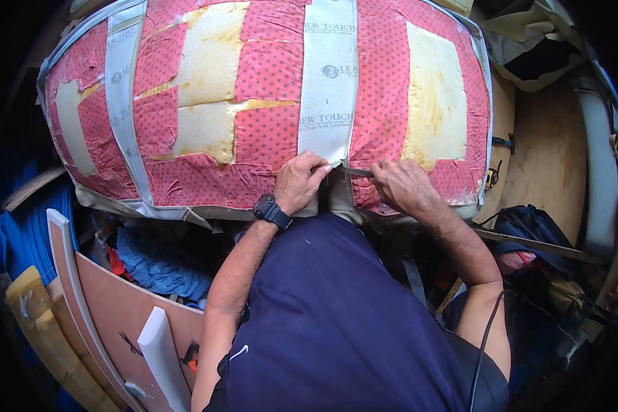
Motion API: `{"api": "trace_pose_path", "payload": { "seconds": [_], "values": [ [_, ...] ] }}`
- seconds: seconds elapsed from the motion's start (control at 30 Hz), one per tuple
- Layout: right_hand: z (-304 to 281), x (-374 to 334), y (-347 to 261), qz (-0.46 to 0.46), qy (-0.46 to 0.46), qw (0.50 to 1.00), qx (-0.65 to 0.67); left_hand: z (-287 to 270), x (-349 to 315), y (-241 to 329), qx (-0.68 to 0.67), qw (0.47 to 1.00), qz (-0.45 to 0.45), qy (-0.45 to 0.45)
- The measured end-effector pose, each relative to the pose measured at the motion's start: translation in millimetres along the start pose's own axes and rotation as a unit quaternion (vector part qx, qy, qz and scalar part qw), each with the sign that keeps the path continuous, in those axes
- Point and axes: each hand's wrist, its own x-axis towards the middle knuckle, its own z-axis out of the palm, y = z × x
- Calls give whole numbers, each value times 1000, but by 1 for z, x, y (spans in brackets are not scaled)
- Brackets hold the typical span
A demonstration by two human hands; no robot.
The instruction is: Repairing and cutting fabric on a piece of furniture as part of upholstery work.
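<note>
A large upholstery cushion (pixel 268 65), covered in patches of pink dotted cloth and yellowed foam, lies in front of me. A white printed strip (pixel 327 82) runs down its middle to the near edge. My left hand (pixel 299 180), with a dark watch on the wrist, pinches the strip's near end. From the right, my right hand (pixel 404 184) grips a dark narrow-bladed tool (pixel 357 172), its tip at the strip's end beside my left fingertips. The handle is hidden in my fist, so its exact kind is unclear.
At left stand a curved wooden panel (pixel 130 288), a padded white piece (pixel 163 353) and yellow foam strips (pixel 55 343). Blue crumpled cloth (pixel 161 261) lies below the cushion. To the right are a plywood board (pixel 546 165), a tape measure (pixel 492 177) and a dark bag (pixel 532 225).
</note>
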Motion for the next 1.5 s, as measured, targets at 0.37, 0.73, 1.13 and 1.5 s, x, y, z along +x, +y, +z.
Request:
{"api": "trace_pose_path", "payload": {
  "seconds": [0.37, 0.73, 1.13, 1.5],
  "values": [
    [-30, -27, 9, 21, -13, 999, 24, -1, 2, -2, -17, 1000, -1, 1],
    [-22, -4, -1, 5, -12, 1000, -8, -1, 1, -1, -18, 1000, -5, 2],
    [-31, -12, 9, 22, 4, 1000, 4, -3, 0, 0, -26, 1000, -3, 12],
    [-32, -9, -3, 10, 3, 999, -47, -1, 3, -4, -31, 999, 3, 15]
  ]
}}
